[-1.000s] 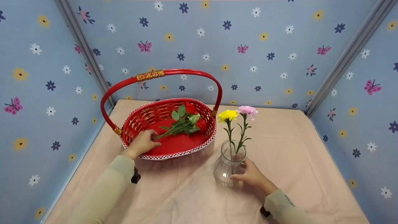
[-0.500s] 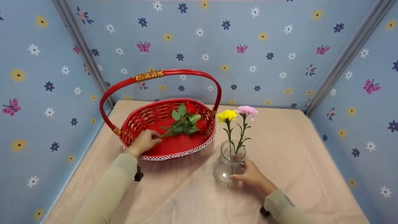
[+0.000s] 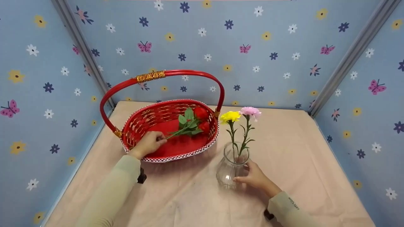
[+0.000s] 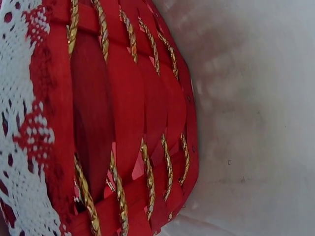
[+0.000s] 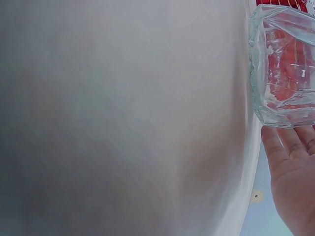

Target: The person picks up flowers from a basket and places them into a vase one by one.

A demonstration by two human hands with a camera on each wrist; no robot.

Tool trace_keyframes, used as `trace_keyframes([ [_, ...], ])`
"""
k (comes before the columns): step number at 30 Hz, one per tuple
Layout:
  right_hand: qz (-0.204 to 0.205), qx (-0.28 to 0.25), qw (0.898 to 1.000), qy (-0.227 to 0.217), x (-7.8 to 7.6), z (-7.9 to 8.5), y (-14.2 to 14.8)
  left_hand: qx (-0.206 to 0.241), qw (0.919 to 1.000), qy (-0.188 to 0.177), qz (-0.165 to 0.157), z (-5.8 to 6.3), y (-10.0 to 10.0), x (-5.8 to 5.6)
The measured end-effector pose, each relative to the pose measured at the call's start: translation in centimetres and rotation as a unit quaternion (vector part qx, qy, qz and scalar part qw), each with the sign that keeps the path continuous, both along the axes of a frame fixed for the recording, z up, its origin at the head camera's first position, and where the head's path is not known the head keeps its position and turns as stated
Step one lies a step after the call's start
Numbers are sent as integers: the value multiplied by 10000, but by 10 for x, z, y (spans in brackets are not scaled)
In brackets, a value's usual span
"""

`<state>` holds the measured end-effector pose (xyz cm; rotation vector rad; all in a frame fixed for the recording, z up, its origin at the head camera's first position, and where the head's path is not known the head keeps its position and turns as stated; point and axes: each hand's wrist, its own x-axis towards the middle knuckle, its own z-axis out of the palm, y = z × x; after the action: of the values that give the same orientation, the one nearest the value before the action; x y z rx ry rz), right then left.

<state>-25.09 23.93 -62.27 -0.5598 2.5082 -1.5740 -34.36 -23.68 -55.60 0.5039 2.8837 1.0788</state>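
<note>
Pinched at the fingertips of the person's left hand (image 3: 148, 143) is a thin green artificial stem (image 3: 173, 135); whether more than one stem sits in that pinch I cannot tell. It belongs with the bunch of red fabric roses with green leaves (image 3: 189, 124), which lies inside the oval red woven basket with red-and-white lace trim (image 3: 172, 158), towards its right end, the two red heads near the far right wall. The hand reaches in over the near left part of the rim.

On my other side, the right hand (image 3: 255, 176) grips the clear glass vase with a rounded body (image 3: 224, 176), thumb on the near face and fingers at its right side. The vase stands upright to the right of the basket, apart from it. A yellow carnation (image 3: 231, 116) and a pink carnation (image 3: 250, 111) rise from its mouth, stems down inside the glass.

My left wrist view is mostly the basket's outer wall, red strips crossed by twisted gold cords; on the right wrist I get the glass with red showing through it and fingers against it. Over the basket arches a glossy red handle (image 3: 195, 73) bound with gold wrapping (image 3: 151, 76). Everything rests on a pale peach tablecloth (image 3: 300, 151).
</note>
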Motion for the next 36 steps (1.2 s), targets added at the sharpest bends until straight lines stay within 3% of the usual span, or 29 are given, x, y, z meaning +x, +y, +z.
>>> trace_keyframes([
  [9, 25, -18, 10000, 65, 0, -2, 0, 528, 9980, 174, 285, 1, 3, 1],
  [18, 21, -47, 10000, 79, 0, 0, -1, 945, 9896, 802, 727, 8, 9, 1],
  [29, 55, -12, 10000, -66, 0, 1, 0, 1373, 9834, 1006, 627, 27, 18, 3],
  [36, 31, -26, 10000, -78, 0, 2, -1, 1423, 9815, 1175, 518, 33, 18, 9],
])
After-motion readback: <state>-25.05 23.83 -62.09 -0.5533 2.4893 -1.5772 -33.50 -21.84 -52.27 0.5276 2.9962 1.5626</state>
